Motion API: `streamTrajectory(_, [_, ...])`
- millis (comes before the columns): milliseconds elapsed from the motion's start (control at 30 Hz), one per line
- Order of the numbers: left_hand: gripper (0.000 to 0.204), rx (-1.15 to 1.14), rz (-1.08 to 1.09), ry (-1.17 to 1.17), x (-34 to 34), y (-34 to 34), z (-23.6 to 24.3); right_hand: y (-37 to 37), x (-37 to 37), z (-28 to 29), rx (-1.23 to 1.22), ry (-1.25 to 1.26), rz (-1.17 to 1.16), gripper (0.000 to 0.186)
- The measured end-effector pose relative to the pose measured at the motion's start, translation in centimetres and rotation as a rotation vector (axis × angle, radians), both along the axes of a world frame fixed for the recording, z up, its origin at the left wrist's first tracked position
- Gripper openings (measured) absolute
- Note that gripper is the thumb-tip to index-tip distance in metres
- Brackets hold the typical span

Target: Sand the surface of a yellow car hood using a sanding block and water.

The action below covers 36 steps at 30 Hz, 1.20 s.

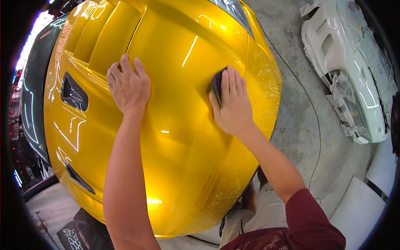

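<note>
A glossy yellow car hood [179, 112] fills the middle of the view. On its left part rests my left hand [130, 87], fingers apart and slightly bent, with nothing in them; the fingertips lie near a long crease beside the raised ribs. My right hand [234, 98] lies toward the hood's right side. Beneath its fingers is a dark, flat-looking pad [216, 85], held against the yellow surface; the fingers lie together along it and the thumb is on its near side. Most of the pad is hidden by the hand, so its exact kind cannot be told.
Two dark vents [74, 93] [79, 178] open in the hood at left. Beyond it is the dark windshield [33, 100]. A white bumper [354, 71], partly masked with plastic, lies on the concrete floor [291, 108] at right. A thin black cable [313, 108] crosses that floor.
</note>
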<state>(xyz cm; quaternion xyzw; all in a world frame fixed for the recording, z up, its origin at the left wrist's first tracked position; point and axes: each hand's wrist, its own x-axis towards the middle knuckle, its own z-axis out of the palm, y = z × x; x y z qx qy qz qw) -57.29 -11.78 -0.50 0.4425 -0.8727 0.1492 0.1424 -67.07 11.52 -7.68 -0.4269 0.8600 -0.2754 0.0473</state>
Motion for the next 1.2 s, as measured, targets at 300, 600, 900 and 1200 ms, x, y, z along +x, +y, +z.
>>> streamTrajectory(300, [0.051, 0.082, 0.056, -0.041, -0.3, 0.4, 0.7, 0.3, 2.7, 0.5, -0.058, -0.008, -0.035, 0.077])
streamTrajectory(600, [0.05, 0.112, 0.058, -0.039, -0.4, 0.5, 0.6, 0.9, 1.6, 0.0, -0.112, -0.01, -0.03, 0.07])
streamTrajectory(900, [0.046, 0.041, 0.002, -0.007, -0.2, 0.3, 0.3, 1.0, -1.1, -0.5, -0.056, 0.013, 0.022, 0.07])
streamTrajectory(1200, [0.048, 0.107, 0.023, -0.039, -0.6, 0.8, 0.3, 1.7, -4.0, -0.7, -0.027, 0.004, 0.09, 0.071])
